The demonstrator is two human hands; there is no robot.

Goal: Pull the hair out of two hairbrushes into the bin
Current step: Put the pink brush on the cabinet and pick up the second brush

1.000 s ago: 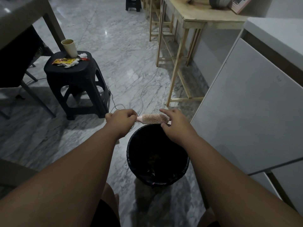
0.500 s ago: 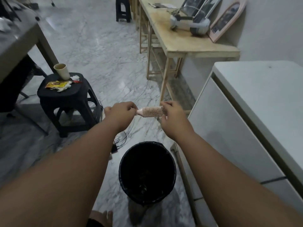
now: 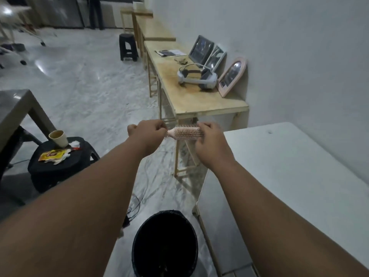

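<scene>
A pink round hairbrush (image 3: 184, 133) lies level between both hands at chest height. My left hand (image 3: 147, 133) is closed around its handle, which is hidden in the fist. My right hand (image 3: 209, 142) pinches the far end of the bristled head with its fingertips. The black bin (image 3: 165, 242) stands on the marble floor below and nearer to me, its inside dark. No loose hair shows on the bristles from here. A second brush is not in view.
A white cabinet top (image 3: 289, 176) is at my right. A wooden table (image 3: 195, 100) along the wall carries a headset, mirrors and papers. A black stool (image 3: 60, 162) at left holds a cup and wrappers. Cables lie on the floor by the bin.
The view has tilted upward and the hands with the brush have risen away from the bin. The bin now sits near the bottom edge. Both grips are unchanged.
</scene>
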